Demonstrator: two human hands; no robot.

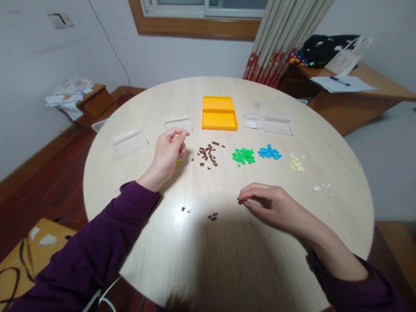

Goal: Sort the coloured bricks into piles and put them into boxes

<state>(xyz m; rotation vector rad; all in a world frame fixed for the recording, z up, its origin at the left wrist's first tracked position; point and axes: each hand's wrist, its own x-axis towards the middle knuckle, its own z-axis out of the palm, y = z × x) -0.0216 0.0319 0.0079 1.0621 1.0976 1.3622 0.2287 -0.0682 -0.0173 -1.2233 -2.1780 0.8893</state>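
My right hand [268, 201] pinches a small brown building brick [241, 201] between thumb and fingertips, low over the table's near half. Raised above the table, my left hand [170, 149] has its thumb and forefinger pressed together; anything between them is too small to make out. Beyond its fingers lies a loose pile of brown bricks [208, 154]. A few yellow bricks [177, 164] are partly hidden behind the left hand. Nearer to me lie several brown bricks [212, 216] in a small group, with tiny brown pieces [183, 209] to their left.
Green bricks [243, 156], blue bricks [269, 152], cream bricks [296, 163] and white pieces [316, 188] lie rightward on the round table [260, 268]. An open yellow case [219, 128] stands at the back, between clear plastic boxes [130, 145] on the left and right.
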